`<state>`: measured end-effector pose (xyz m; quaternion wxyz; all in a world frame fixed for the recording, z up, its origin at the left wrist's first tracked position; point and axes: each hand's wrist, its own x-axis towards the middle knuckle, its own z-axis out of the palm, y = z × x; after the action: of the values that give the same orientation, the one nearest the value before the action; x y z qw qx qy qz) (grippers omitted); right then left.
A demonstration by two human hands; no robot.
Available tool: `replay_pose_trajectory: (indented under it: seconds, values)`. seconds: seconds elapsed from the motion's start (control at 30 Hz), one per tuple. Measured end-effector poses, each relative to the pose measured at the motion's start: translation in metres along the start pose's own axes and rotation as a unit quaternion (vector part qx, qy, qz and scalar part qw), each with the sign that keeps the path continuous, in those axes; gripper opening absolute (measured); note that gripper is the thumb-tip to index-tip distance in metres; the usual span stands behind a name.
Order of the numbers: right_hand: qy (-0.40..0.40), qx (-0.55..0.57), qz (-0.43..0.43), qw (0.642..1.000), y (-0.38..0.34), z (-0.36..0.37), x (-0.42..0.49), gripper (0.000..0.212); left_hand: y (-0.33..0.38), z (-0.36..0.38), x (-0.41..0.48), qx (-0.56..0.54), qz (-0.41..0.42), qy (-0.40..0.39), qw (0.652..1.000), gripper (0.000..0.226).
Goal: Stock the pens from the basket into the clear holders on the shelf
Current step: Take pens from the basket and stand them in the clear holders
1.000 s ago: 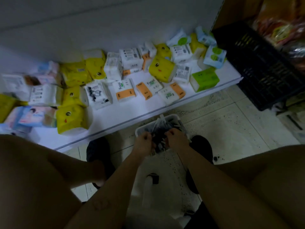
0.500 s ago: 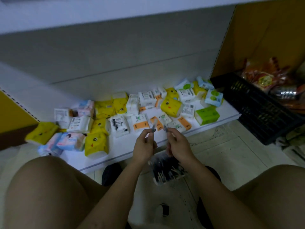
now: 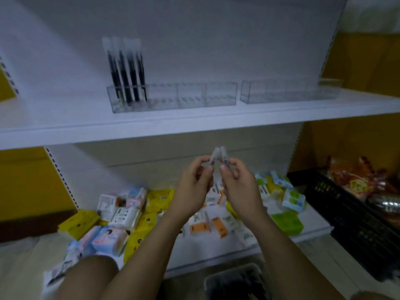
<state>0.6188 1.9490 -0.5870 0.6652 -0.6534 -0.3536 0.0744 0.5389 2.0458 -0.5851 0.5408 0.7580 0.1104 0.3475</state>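
Pinched below their caps by left hand and right hand, the pens look light, stiff, slick, better held mid-barrel for the clear holder at eleven o'clock.

nothing is reading clearly here: the printing on the tissue packs and on the snack bags is showing only as blurred marks.

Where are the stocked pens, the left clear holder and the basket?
stocked pens [image 3: 133, 79], head view, a dark barrel.
left clear holder [image 3: 190, 98], head view, front wall.
basket [image 3: 232, 272], head view, far rim.
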Motion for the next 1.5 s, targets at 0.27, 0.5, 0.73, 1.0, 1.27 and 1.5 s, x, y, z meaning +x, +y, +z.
replay_pose_trajectory:
  seconds: [0.27, 0.5, 0.73, 1.0, 1.27, 1.5]
  values:
    - [0.003, 0.026, -0.113, 0.993, -0.088, 0.022, 0.039, 0.029, 0.085, -0.055, 0.035, -0.018, 0.081, 0.057, 0.995, 0.011]
    - [-0.014, 0.086, -0.127, 0.988, -0.145, 0.047, 0.072, 0.024, 0.144, -0.109, 0.062, -0.025, 0.113, 0.087, 0.989, 0.027]
    - [-0.074, 0.121, -0.112, 0.983, -0.183, 0.077, 0.108, 0.026, 0.175, -0.147, 0.088, 0.087, 0.151, 0.104, 0.979, 0.057]
    - [-0.077, 0.117, -0.121, 0.983, -0.211, 0.103, 0.138, 0.031, 0.190, -0.177, 0.118, 0.188, 0.193, 0.157, 0.950, 0.045]
    - [-0.049, 0.309, -0.082, 0.946, -0.212, 0.122, 0.170, 0.018, 0.182, -0.195, 0.142, 0.301, 0.191, 0.194, 0.914, 0.045]
    - [-0.031, 0.142, -0.153, 0.977, -0.203, 0.132, 0.184, 0.019, 0.167, -0.198, 0.160, 0.315, 0.191, 0.200, 0.908, 0.046]
